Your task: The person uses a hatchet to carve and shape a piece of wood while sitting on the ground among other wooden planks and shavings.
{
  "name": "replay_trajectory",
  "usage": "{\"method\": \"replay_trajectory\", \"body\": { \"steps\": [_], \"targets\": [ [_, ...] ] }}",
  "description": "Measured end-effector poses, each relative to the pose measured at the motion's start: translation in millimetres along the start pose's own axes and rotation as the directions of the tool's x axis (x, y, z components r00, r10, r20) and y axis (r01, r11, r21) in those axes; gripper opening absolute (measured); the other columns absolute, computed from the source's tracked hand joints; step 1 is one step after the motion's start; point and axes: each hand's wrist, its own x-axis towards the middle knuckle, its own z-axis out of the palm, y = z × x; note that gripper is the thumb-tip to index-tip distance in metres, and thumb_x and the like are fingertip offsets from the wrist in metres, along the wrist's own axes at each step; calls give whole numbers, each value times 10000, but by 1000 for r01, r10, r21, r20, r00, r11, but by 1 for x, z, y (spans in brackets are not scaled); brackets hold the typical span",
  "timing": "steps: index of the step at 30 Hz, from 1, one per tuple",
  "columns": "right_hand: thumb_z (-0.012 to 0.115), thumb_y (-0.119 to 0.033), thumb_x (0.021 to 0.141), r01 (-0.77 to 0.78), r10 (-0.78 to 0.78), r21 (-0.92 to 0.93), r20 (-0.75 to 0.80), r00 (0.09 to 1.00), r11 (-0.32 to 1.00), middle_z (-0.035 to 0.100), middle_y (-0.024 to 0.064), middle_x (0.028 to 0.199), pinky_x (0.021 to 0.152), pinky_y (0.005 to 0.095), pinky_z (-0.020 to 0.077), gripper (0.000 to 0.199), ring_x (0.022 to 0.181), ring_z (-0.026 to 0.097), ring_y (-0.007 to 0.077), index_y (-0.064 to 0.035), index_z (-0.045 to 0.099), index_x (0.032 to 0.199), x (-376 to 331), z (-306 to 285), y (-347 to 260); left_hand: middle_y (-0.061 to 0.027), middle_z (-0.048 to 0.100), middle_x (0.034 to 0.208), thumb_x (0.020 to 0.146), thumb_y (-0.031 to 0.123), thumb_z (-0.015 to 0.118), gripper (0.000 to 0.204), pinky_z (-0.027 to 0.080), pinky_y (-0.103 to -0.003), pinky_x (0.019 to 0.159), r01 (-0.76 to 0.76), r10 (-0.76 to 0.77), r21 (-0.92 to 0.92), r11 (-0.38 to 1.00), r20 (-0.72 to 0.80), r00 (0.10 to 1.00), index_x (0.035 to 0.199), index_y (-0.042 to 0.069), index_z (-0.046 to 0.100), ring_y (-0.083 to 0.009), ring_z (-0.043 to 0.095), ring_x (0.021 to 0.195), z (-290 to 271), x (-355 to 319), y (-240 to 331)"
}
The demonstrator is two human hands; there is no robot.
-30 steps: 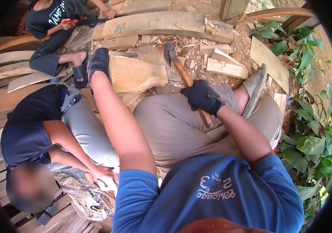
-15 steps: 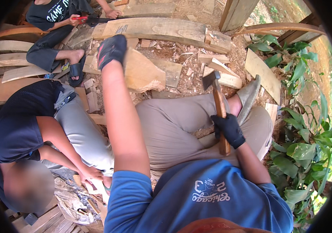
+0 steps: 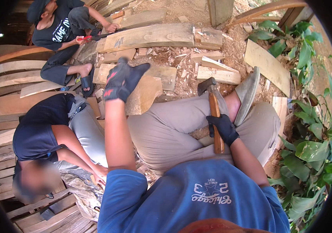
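Note:
My right hand (image 3: 223,130), in a black glove, is wrapped round the wooden handle of a small hatchet (image 3: 214,105). Its dark metal head points away from me, above my folded legs. My left hand (image 3: 122,82), in a black glove with red marks, reaches forward with the thumb spread wide from the fingers. Beneath and beside it is a thick, pale piece of board (image 3: 146,95) with a rough-cut edge, close to my knee. The left fingertips are partly hidden, and I cannot tell whether they touch the board.
Long curved planks (image 3: 154,37) lie beyond, among wood chips and offcuts (image 3: 218,73). At far left a person (image 3: 59,33) holds a red-handled tool; nearer, another person (image 3: 43,134) bends over. Leafy plants (image 3: 309,151) border the right, beside a flat board (image 3: 267,68).
My left hand has come back toward me, and its thumb now stands out. The rough-cut board has shifted nearer my knee. The hatchet has lowered slightly in my right hand.

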Motion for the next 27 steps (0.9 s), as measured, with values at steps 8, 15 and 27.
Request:
{"method": "replay_trajectory", "body": {
  "steps": [8, 15, 27],
  "targets": [
    [765, -281, 985, -22, 21, 50, 21, 1000, 998, 672, 136, 663, 535, 377, 527, 352, 527, 651, 238, 59, 703, 918, 1, -4, 1, -146, 790, 915, 920, 488, 852, 705, 594, -448, 771, -301, 281, -117, 946, -159, 946, 1396, 19, 625, -321, 774, 835, 4, -38, -25],
    [764, -266, 983, -34, 38, 121, -26, 999, 992, 685, 134, 693, 538, 382, 540, 335, 538, 654, 231, 62, 713, 944, -1, 3, -3, -223, 765, 1212, 757, 588, 945, 1008, 591, -490, 961, -131, 131, 28, 991, -399, 907, 1475, -5, 559, -401, 755, 1111, 28, -89, -5],
    [761, -320, 972, 1, 1, 78, -16, 1000, 997, 700, 126, 694, 585, 391, 552, 376, 577, 676, 220, 53, 725, 943, 4, 1, 14, -192, 739, 1265, 786, 364, 976, 767, 583, -449, 990, -368, 354, -94, 925, -136, 925, 1386, 34, 630, -362, 732, 1166, -4, -122, -9]
  ]
}}
